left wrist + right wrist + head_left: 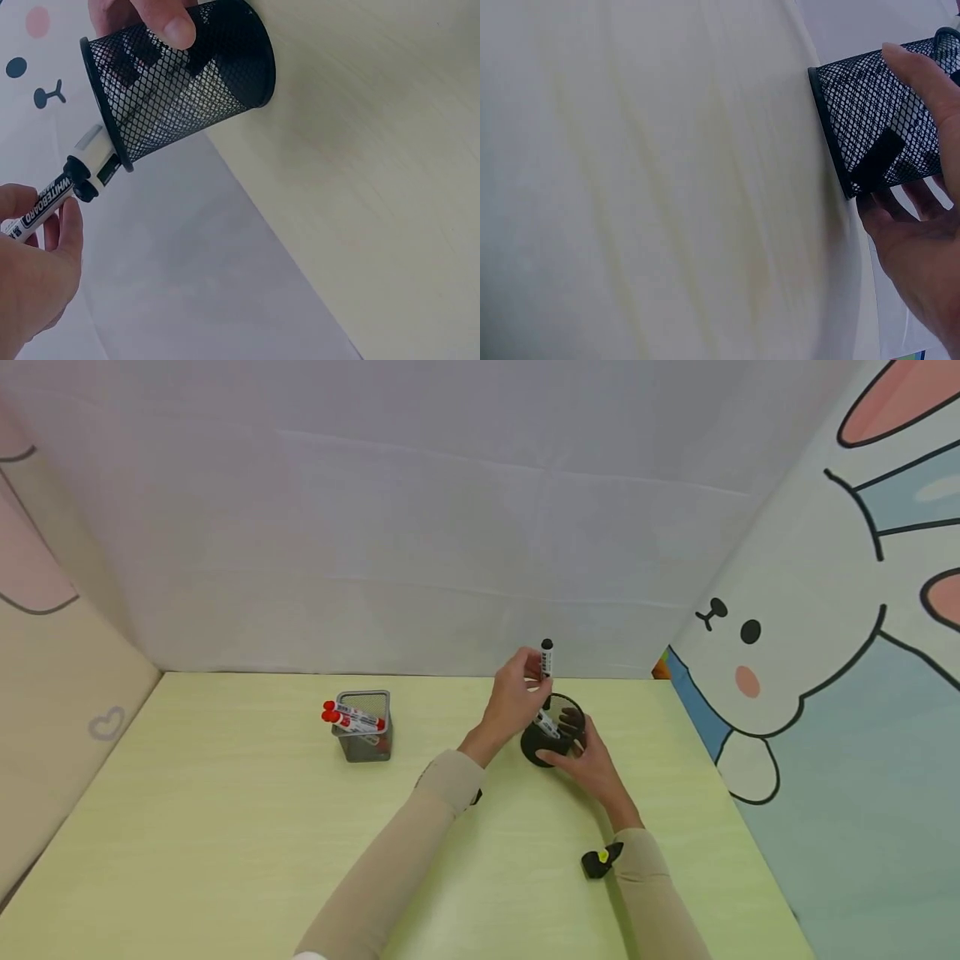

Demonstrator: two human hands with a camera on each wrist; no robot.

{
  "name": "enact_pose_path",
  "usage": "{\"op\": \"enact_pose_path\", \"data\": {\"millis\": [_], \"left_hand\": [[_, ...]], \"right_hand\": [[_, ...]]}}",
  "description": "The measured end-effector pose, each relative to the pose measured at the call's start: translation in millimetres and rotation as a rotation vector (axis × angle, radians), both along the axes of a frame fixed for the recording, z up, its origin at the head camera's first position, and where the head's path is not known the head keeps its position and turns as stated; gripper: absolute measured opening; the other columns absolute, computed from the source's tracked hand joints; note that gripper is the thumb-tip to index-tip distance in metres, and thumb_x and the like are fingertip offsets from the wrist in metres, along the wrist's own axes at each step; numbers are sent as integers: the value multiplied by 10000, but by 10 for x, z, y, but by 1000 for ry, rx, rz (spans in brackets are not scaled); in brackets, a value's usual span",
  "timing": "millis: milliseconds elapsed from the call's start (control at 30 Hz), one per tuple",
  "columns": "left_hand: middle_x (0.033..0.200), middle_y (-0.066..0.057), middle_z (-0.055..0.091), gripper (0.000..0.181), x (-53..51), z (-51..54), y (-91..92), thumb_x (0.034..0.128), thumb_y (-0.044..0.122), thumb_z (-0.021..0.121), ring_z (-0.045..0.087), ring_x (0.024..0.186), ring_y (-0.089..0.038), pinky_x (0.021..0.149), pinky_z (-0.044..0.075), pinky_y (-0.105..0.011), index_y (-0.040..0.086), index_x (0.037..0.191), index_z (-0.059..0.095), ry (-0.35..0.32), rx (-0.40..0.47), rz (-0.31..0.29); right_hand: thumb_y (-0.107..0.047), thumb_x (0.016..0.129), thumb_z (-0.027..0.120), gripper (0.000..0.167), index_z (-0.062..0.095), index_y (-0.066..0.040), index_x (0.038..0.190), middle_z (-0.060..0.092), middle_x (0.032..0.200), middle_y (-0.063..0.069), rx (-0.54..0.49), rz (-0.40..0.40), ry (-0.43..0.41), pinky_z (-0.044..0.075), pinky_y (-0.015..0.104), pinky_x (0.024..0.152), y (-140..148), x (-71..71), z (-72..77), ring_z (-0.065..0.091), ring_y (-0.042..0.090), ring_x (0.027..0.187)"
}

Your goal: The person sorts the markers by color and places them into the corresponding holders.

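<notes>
My left hand (513, 695) pinches a white whiteboard marker (547, 660) with a black cap, held upright over the rim of a round black mesh pen cup (169, 94). My right hand (594, 768) grips that cup, thumb (922, 79) on one side and fingers beneath in the right wrist view. At least one other black-and-white marker (547, 724) leans inside the cup; its end (96, 152) pokes past the rim in the left wrist view, close to the held marker. How many markers the cup holds is hard to tell through the mesh.
To the left on the pale yellow table (225, 827) stands a square grey mesh pen holder (365, 748). Several red-capped markers (352, 718) lean in it, caps toward the left. A white wall sheet (375, 527) rises behind the table, and a cartoon-printed panel (832, 760) borders the right.
</notes>
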State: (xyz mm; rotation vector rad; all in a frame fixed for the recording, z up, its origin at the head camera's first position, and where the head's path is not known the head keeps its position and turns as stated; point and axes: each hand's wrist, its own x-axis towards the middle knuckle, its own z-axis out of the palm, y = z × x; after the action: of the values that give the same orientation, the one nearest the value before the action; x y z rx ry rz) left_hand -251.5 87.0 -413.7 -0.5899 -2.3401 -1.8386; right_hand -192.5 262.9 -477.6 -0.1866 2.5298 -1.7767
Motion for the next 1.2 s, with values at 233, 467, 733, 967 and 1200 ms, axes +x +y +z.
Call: {"op": "enact_pose_path", "data": {"millis": [233, 467, 733, 967, 1200], "left_hand": [[1080, -131, 643, 258, -17, -52, 1, 998, 41, 643, 630, 1019, -237, 958, 536, -297, -9, 1236, 556, -36, -37, 38], [1034, -121, 658, 266, -12, -124, -2, 999, 65, 638, 638, 958, -241, 895, 538, -362, -17, 1242, 569, -73, -72, 70], [992, -112, 681, 232, 20, -162, 18, 971, 66, 667, 662, 881, -230, 746, 549, -347, 4, 1176, 577, -164, -145, 105], [945, -103, 670, 242, 57, -158, 44, 954, 116, 699, 627, 779, -216, 661, 507, -316, 8, 1139, 586, -199, -238, 149], [931, -94, 636, 181, 80, -174, 31, 941, 160, 700, 592, 796, -225, 667, 484, -330, 27, 1018, 604, -233, -260, 138]], "right_hand": [[-76, 884, 818, 830, 316, 32, 1536, 367, 1565, 291, -17, -4, 4, 235, 536, 1217, -7, -10, 8, 332, 392, 1481], [-97, 882, 825, 821, 332, -3, 1532, 386, 1557, 253, 5, -9, -1, 248, 531, 1215, -6, -6, 2, 339, 379, 1477], [-91, 880, 824, 835, 318, 20, 1535, 375, 1554, 278, -7, -1, 4, 250, 547, 1211, -5, -17, -10, 358, 397, 1457], [-104, 875, 833, 844, 323, -9, 1541, 371, 1569, 262, -3, -2, 1, 253, 533, 1213, 8, -28, -27, 352, 383, 1469], [-88, 879, 825, 835, 320, 0, 1539, 352, 1576, 271, -14, 7, 9, 241, 547, 1214, 16, -15, -11, 331, 390, 1480]]}}
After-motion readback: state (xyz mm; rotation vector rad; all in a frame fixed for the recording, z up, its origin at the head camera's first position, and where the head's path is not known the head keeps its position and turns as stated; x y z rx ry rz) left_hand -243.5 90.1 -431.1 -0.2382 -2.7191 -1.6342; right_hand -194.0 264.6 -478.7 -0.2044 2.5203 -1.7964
